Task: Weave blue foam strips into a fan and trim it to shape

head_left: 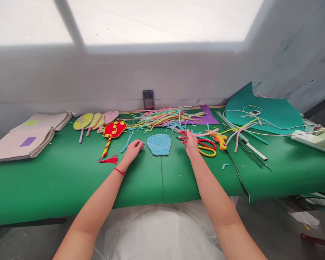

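Observation:
A light-blue leaf-shaped panel (159, 145) of ribbed fuzzy strips lies flat on the green table, with a thin dark green wire stem (161, 177) running from it toward me. Just left of it is my left hand (134, 148), fingers curled in and apart from the panel; nothing shows in them. My right hand (190, 141) is to the right of the panel, its fingers stretched out above the blade end of the scissors (207, 146), which have red and yellow handles. A pink fuzzy strip (206, 133) lies beside this hand. Whether the fingers touch the scissors is hidden.
Left stand cloth-like stacks (18, 141), several pale round fans (83, 121) and a red-yellow fan (114, 130) with tassel. Behind lies a pile of coloured strips (165, 117). Right are an orange glue gun (221, 141) with cord, dark wires (253, 153) and a power strip (316, 139).

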Available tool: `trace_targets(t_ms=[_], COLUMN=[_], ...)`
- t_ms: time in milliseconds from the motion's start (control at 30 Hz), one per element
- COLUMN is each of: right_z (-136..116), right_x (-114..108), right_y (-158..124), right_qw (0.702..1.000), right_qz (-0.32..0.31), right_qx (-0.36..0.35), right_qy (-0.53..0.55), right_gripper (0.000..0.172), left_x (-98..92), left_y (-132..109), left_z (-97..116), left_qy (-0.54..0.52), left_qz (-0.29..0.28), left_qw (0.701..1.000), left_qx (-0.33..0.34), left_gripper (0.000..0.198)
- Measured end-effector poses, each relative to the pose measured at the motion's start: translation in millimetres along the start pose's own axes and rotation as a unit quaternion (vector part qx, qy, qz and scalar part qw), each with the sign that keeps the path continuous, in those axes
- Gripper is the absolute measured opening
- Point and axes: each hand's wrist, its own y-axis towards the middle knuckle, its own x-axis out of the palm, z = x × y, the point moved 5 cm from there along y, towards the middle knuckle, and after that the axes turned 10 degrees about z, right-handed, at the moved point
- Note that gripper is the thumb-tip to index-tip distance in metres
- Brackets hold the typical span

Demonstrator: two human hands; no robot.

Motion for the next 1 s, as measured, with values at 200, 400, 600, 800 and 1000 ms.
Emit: trace_targets(t_ms=[200,400,600,800,1000], right_z=[11.4,16.0,25.0,27.8,13.6], right_x=[6.6,30.9,30.4,28.2,33.0], right_y=[-4.1,-18.6,-9.3,-6.4,-15.0], right_qw=[0.996,0.981,0.993,0.994,0.992], right_qz=[-0.054,-0.176,-0.087,-0.080,-0.126], right_qx=[0.069,0.078,-0.012,0.007,-0.003], right_qy=[0.026,-0.001,-0.073,-0.072,0.004], right_gripper=[0.043,0.050,0.041,0.036,0.031], left_x=[-1.1,8.2,14.8,37.3,45.3], left_y=[-3.2,-6.7,-5.7,-12.7,-23.2], left_z=[2.9,-9.1,-22.1,4.0,10.9], left_qy=[0.150,0.312,0.369,0.247,-0.133], left_qz=[0.024,-0.020,-0.031,-0.004,0.013], left_qw=[0.981,0.940,0.922,0.964,0.988], left_qx=[0.120,0.137,0.119,0.095,-0.080], left_gripper=[0.016,0.043,0.053,0.046,0.065])
